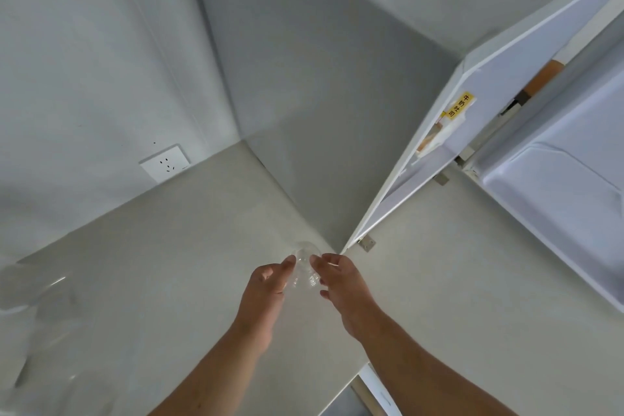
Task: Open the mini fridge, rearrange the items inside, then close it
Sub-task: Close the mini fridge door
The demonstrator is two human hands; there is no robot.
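Mini fridge: white, standing on the countertop's right side, its door hanging wide open. Yellow-labelled bread packet sitting in the door shelf. Clear plastic cup: lying tilted near the door's lower corner.

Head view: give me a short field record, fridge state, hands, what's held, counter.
fridge: on the counter, at right
door: open, swung left
door shelf: package with a yellow label
fridge interior: only a white liner shows, contents not visible
left hand: on the left side of a clear cup
right hand: on the cup's right side
cup: transparent, held between both hands over the counter
socket: on the left wall
blurred clear object: far left, cannot identify
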